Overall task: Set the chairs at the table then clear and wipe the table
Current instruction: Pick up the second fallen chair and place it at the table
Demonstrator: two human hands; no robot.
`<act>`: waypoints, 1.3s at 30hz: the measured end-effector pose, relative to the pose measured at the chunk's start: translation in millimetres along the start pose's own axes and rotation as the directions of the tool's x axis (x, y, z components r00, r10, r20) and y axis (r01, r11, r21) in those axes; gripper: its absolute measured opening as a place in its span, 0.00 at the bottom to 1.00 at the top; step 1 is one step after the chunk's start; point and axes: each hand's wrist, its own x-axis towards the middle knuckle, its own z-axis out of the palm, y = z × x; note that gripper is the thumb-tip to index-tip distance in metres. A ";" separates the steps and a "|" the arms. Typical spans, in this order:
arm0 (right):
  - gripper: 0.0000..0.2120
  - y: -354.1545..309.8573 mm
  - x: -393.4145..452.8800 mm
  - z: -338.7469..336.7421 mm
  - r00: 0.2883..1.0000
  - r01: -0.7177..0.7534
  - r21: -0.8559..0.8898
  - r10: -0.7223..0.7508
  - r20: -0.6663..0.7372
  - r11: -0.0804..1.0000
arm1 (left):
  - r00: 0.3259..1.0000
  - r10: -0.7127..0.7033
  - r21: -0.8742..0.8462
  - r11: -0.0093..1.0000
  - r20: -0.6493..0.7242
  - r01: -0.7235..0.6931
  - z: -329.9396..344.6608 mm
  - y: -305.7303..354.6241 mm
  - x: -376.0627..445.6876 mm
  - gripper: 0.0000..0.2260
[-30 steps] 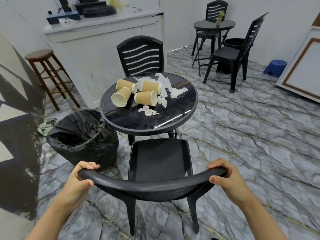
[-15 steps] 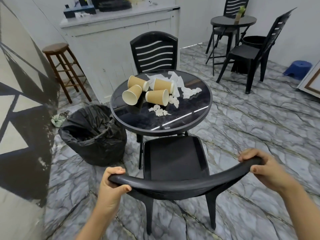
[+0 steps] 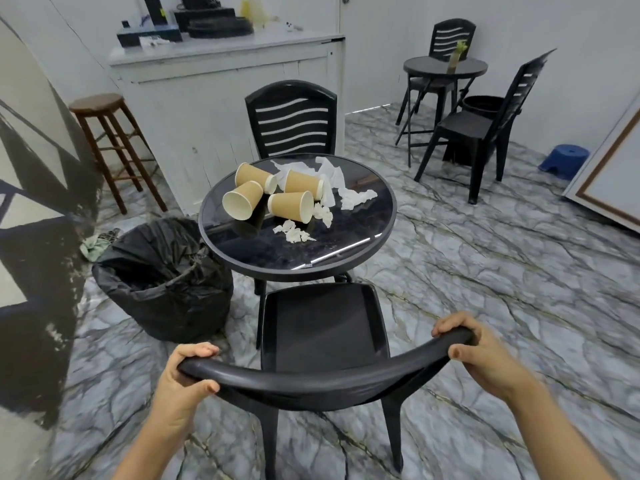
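Both hands clench chair [image 3: 322, 327] backrest: left hand [image 3: 183, 379] at 9, right hand [image 3: 481, 355] at 3 | chair seat at table [image 3: 346, 261] 6 o'clock edge | four cups [image 3: 277, 197], tissues [image 3: 343, 188] on top

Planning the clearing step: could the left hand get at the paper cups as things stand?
Probably not yet: the left hand grips the chair, whose seat stands between the person and the paper cups.

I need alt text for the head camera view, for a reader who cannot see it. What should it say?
Two hands, left hand and right hand, grip the curved backrest of a black plastic chair facing a round dark table. Four tipped paper cups and crumpled tissues lie on it. A black-lined bin stands left of the table; another chair stands behind it.
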 end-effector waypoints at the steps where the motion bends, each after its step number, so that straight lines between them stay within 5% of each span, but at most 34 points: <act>1: 0.19 1.0 -1.5 -3.0 1.000 -0.002 -0.008 0.002 0.002 1.000 | 1.000 -0.009 0.007 1.000 -0.002 0.009 1.8 0.6 -2.3 0.28; 4: 0.25 2.3 -5.5 -8.9 1.000 -0.017 -0.037 0.018 0.002 0.999 | 0.999 -0.047 0.021 0.999 -0.007 0.047 5.7 4.8 -10.1 0.29; 8: 0.15 -0.8 -5.9 -8.7 1.000 -0.026 -0.046 0.027 0.010 0.999 | 0.995 -0.103 0.041 0.994 0.005 0.103 8.1 13.7 -13.4 0.31; 16: 0.13 -2.5 -4.9 -13.9 0.997 -0.063 -0.039 0.065 0.048 0.997 | 0.988 -0.152 0.062 0.987 -0.004 0.152 7.7 15.9 -16.1 0.32; 19: 0.15 -8.6 -1.3 -20.2 0.988 -0.127 -0.032 0.129 0.087 0.991 | 0.982 -0.187 0.095 0.978 0.011 0.186 5.8 19.5 -16.9 0.21; 22: 0.36 -25.4 12.2 -20.9 0.969 -0.199 -0.202 0.224 0.108 0.959 | 0.976 -0.210 0.039 0.976 -0.059 0.212 15.9 30.8 -14.2 0.12; 24: 0.31 -42.8 29.4 -10.3 0.941 -0.211 -0.471 0.308 0.140 0.857 | 0.953 -0.221 0.059 0.969 -0.207 0.238 18.6 40.0 -5.9 0.14; 28: 0.11 -61.4 77.4 42.7 0.918 -0.028 -0.813 0.337 0.209 0.582 | 0.945 -0.122 0.351 0.908 -0.302 0.230 5.6 59.4 0.5 0.10; 34: 0.21 -59.2 122.0 172.5 0.822 0.371 -0.852 0.297 0.487 0.370 | 0.943 -0.066 0.741 0.602 -0.325 0.298 -19.5 89.0 -6.2 0.07; 39: 0.28 -46.8 134.6 254.4 0.718 0.571 -0.791 0.335 0.610 0.218 | 0.919 -0.112 0.826 0.407 -0.379 0.390 -40.8 101.6 -14.3 0.10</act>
